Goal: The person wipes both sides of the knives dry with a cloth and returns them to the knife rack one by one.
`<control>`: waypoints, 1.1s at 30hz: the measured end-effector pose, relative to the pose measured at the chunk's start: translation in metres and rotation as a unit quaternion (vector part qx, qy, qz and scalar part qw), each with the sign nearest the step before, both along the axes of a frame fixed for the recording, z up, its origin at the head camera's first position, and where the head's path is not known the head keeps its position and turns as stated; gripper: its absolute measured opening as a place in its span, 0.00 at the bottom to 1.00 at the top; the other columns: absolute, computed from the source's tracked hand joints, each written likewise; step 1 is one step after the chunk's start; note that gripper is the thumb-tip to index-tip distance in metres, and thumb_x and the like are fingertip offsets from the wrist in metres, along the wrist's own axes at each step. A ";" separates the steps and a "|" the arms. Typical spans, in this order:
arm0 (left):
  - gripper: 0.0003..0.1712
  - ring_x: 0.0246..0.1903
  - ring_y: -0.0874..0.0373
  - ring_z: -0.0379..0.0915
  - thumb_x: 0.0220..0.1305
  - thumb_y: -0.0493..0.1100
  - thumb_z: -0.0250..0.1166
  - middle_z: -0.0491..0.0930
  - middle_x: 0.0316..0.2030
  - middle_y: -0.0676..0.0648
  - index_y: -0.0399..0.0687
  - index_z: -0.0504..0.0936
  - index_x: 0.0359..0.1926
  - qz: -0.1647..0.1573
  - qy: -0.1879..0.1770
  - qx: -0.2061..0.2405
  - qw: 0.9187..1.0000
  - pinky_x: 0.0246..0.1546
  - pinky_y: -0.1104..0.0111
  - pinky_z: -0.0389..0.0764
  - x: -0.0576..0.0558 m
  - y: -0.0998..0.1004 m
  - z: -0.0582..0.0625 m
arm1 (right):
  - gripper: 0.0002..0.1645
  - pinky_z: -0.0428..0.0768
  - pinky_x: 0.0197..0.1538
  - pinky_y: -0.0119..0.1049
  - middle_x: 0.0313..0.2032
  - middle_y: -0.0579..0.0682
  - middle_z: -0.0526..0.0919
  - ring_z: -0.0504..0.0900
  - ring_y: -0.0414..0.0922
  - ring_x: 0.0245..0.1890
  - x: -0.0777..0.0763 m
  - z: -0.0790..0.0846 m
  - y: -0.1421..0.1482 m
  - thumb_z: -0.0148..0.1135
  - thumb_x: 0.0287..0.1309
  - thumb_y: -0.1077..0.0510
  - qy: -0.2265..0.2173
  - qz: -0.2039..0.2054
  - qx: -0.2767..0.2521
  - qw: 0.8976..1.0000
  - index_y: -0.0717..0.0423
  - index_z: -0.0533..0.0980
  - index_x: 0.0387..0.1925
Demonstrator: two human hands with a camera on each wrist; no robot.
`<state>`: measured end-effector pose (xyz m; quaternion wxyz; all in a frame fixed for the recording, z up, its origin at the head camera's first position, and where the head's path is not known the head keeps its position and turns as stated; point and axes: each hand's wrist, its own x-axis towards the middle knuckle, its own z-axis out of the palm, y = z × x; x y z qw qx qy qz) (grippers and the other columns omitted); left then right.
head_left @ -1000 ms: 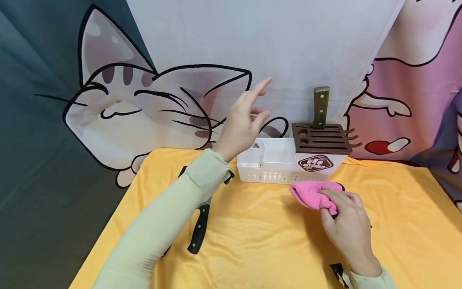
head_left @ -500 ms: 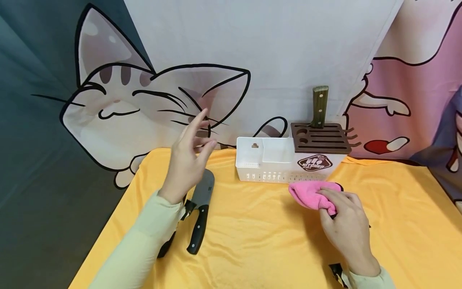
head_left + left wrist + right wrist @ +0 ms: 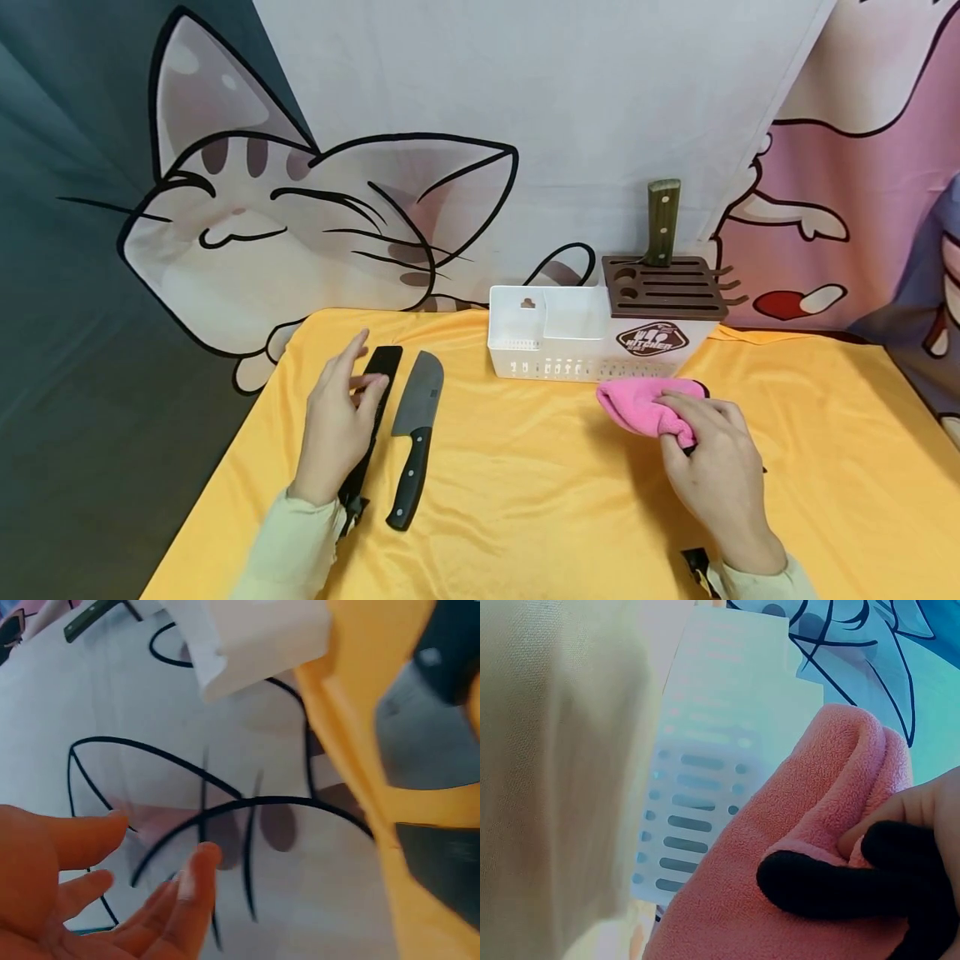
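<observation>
My left hand (image 3: 330,433) is held over the left part of the table, fingers relaxed and holding nothing. Beside and partly behind it lies a long black strip-like thing (image 3: 386,362). To the right of that is a kitchen knife (image 3: 418,404) with a broad grey blade and black riveted handle, blade pointing away. With bent fingers, my right hand (image 3: 720,475) grips a folded pink cloth (image 3: 637,406) in front of the knife rack. The right wrist view shows the plush cloth (image 3: 780,832) with its black edging near the fingers.
A white perforated knife rack (image 3: 525,358) with a brown slotted top (image 3: 686,300) stands at the back of the yellow-covered table (image 3: 517,483). A second knife (image 3: 663,221), green-brown handle up, sits in a slot. Hooks (image 3: 731,285) stick out on the right. A cartoon-printed curtain hangs behind.
My left hand has moved left and toward me, from beside the rack to over the black strip, uncovering the kitchen knife. The right hand with the cloth has stayed nearly still.
</observation>
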<state>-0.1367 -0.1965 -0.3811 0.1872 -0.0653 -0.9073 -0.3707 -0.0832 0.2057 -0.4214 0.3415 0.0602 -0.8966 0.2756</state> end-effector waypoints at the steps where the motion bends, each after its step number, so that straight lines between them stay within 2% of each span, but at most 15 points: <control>1: 0.39 0.46 0.48 0.83 0.70 0.35 0.63 0.71 0.62 0.37 0.57 0.60 0.77 0.007 -0.012 -0.004 1.000 0.43 0.55 0.84 0.003 -0.001 -0.005 | 0.18 0.69 0.45 0.45 0.42 0.56 0.88 0.76 0.57 0.43 0.000 0.000 0.000 0.60 0.47 0.67 0.001 0.000 0.000 1.000 0.61 0.85 0.42; 5: 0.39 0.47 0.47 0.81 0.71 0.38 0.64 0.68 0.63 0.35 0.55 0.59 0.78 0.031 -0.075 -0.031 0.996 0.45 0.53 0.82 0.015 -0.008 -0.019 | 0.18 0.69 0.45 0.44 0.42 0.55 0.88 0.77 0.57 0.43 0.000 0.000 0.001 0.60 0.47 0.67 0.002 -0.002 -0.001 1.000 0.60 0.85 0.42; 10: 0.39 0.46 0.45 0.77 0.70 0.43 0.65 0.68 0.61 0.32 0.51 0.60 0.77 0.054 -0.143 -0.080 0.985 0.42 0.50 0.78 0.026 -0.019 -0.030 | 0.18 0.70 0.45 0.45 0.42 0.55 0.88 0.76 0.57 0.43 0.000 -0.001 0.001 0.61 0.47 0.68 0.001 -0.003 -0.001 1.000 0.60 0.85 0.42; 16: 0.38 0.36 0.46 0.76 0.67 0.45 0.68 0.74 0.53 0.31 0.41 0.65 0.73 0.071 -0.214 -0.133 0.965 0.35 0.52 0.77 0.037 -0.036 -0.044 | 0.18 0.70 0.46 0.45 0.42 0.56 0.87 0.76 0.58 0.44 0.001 0.000 0.001 0.61 0.46 0.68 0.002 -0.001 -0.003 1.000 0.61 0.85 0.42; 20: 0.36 0.34 0.49 0.76 0.68 0.48 0.67 0.80 0.44 0.38 0.35 0.67 0.69 0.085 -0.267 -0.135 0.950 0.36 0.50 0.77 0.044 -0.045 -0.053 | 0.18 0.70 0.45 0.46 0.42 0.57 0.87 0.76 0.58 0.44 0.001 0.001 0.001 0.61 0.47 0.68 -0.002 -0.001 0.000 1.000 0.61 0.85 0.42; 22: 0.34 0.32 0.52 0.74 0.68 0.49 0.66 0.79 0.38 0.43 0.34 0.69 0.67 0.086 -0.288 -0.133 0.944 0.34 0.54 0.76 0.047 -0.047 -0.056 | 0.18 0.70 0.45 0.46 0.42 0.57 0.87 0.76 0.58 0.43 0.001 0.001 0.001 0.61 0.47 0.68 -0.003 -0.001 0.002 1.000 0.62 0.85 0.42; 27: 0.30 0.30 0.53 0.69 0.70 0.49 0.65 0.74 0.33 0.47 0.32 0.74 0.63 0.082 -0.312 -0.144 0.936 0.32 0.59 0.69 0.051 -0.049 -0.063 | 0.19 0.70 0.44 0.47 0.42 0.57 0.87 0.76 0.58 0.43 0.001 0.000 0.000 0.61 0.46 0.67 -0.001 -0.001 0.006 1.000 0.61 0.85 0.43; 33: 0.29 0.34 0.50 0.72 0.70 0.49 0.64 0.76 0.35 0.44 0.30 0.75 0.61 0.075 -0.329 -0.151 0.929 0.39 0.52 0.74 0.048 -0.046 -0.066 | 0.19 0.70 0.44 0.46 0.43 0.56 0.87 0.77 0.58 0.43 0.001 -0.001 0.000 0.61 0.46 0.67 0.002 0.002 0.006 1.000 0.61 0.85 0.43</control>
